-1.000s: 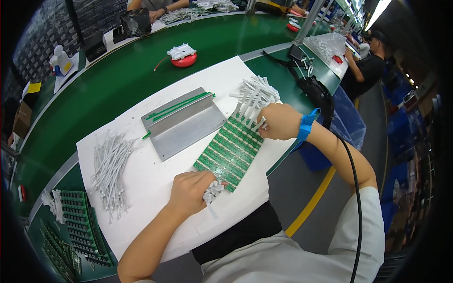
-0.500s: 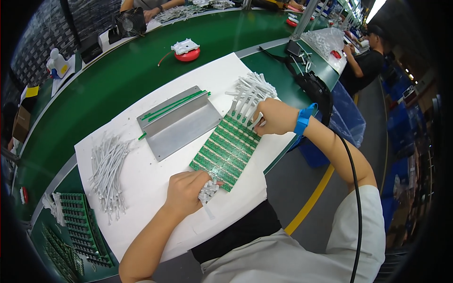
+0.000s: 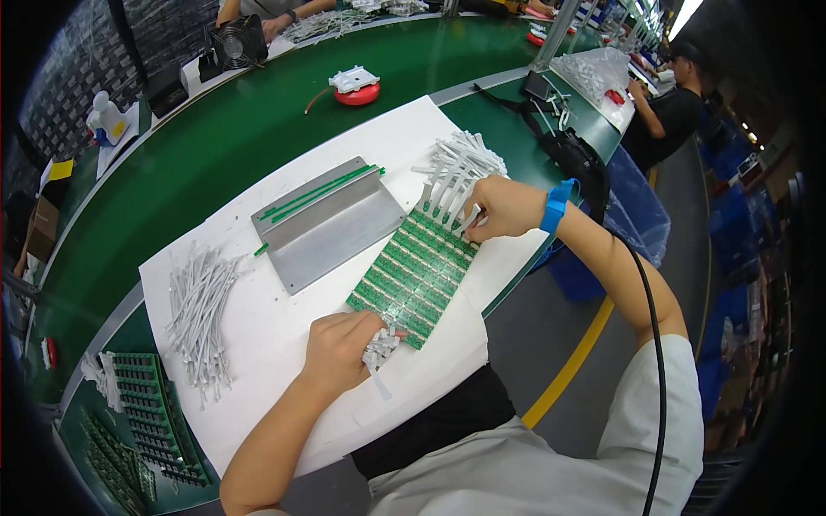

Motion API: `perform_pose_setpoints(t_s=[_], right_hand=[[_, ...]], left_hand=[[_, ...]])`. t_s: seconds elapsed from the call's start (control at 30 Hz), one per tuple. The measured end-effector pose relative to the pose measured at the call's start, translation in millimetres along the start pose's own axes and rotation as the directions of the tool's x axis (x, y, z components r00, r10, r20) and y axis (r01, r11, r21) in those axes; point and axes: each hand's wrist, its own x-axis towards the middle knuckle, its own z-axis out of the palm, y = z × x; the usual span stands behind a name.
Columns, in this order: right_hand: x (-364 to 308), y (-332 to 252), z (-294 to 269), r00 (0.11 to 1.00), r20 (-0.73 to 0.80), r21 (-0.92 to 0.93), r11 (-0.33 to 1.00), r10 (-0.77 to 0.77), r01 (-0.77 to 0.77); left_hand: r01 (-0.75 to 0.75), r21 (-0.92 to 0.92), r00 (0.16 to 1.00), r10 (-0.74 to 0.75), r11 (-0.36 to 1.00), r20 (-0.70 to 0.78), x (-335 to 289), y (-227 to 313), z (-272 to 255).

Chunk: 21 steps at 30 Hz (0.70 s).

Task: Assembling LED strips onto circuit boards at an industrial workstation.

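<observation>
A green circuit board panel (image 3: 415, 273), divided into rows of small boards, lies tilted on white paper. My left hand (image 3: 344, 346) is closed at its near corner, gripping a bunch of short white connector cables (image 3: 380, 347) and touching the panel's edge. At the far right corner my right hand (image 3: 508, 209) pinches one flat white cable (image 3: 470, 220) against the panel. Several similar white cables (image 3: 440, 191) stand out from the panel's far edge beside my right fingers. Just beyond them lies a pile of white cables (image 3: 471, 155).
An angled metal plate (image 3: 335, 225) with thin green strips stands left of the panel. Farther left lies a bundle of white cables (image 3: 200, 322). More circuit panels (image 3: 153, 413) rest at lower left. A red-and-white part (image 3: 356, 88) sits on the green conveyor belt (image 3: 275, 120). Co-workers sit beyond.
The red-and-white part has moved to the right along the belt. My right hand has shifted very slightly at the panel's corner; my left hand stays in place.
</observation>
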Motion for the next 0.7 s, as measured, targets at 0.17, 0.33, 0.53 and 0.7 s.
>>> perform_pose_setpoints(t_s=[0.17, 0.33, 0.53, 0.7], right_hand=[[0.2, -4.8, -3.4, 1.0, -0.002, 0.042, 0.999, -0.021, 0.021], [-4.0, -3.0, -1.2, 0.996, -0.047, 0.045, 0.996, -0.07, 0.072], [-30.4, -35.5, 21.4, 0.901, -0.416, -0.27, 0.963, -0.126, 0.01], [-64.6, -22.4, 90.6, 0.292, -0.923, -0.249, 0.967, -0.251, 0.045]], left_hand=[[-0.008, 0.0, 1.0, 0.008, 1.0, -0.015, -0.6, -1.2, 1.3], [-0.017, 0.016, 1.0, 0.017, 1.0, -0.014, 1.7, 0.5, 0.8], [-0.017, 0.04, 1.0, 0.018, 0.999, -0.004, 0.3, -0.6, 0.3], [-0.068, 0.094, 0.998, 0.066, 0.993, 0.018, 8.6, 0.3, -6.8]])
